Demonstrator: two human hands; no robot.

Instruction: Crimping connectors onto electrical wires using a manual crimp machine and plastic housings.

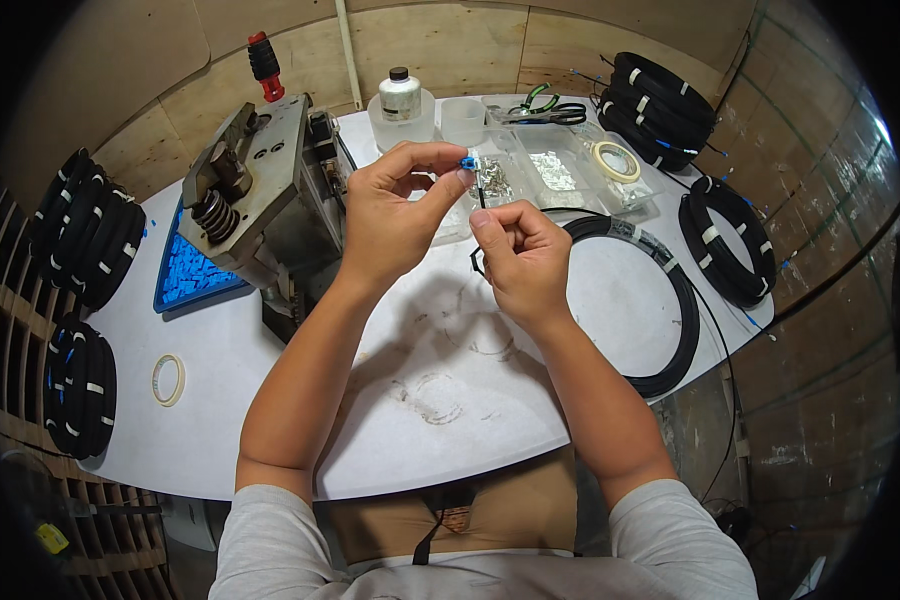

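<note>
Above the middle of the white table, my left hand (395,210) pinches a small blue connector (467,163) between thumb and forefinger. Just below it, my right hand (525,262) is closed on a thin black cable (482,190), whose upper end meets the blue piece. How far the cable end sits inside the connector cannot be made out. A coil of black cable (682,320), wrapped with clear tape at one spot, lies right of my right hand. Behind both hands stand clear bins of small metal parts (495,180) and whitish pieces (553,172).
A metal press (270,165) stands left, beside a blue tray (205,296) of small blue pieces. Tape rolls (168,380) (616,162), a bottle (400,97), green-handled pliers (538,100) and scissors (560,115) lie around. Bundled cable coils (88,225) (655,110) line both sides.
</note>
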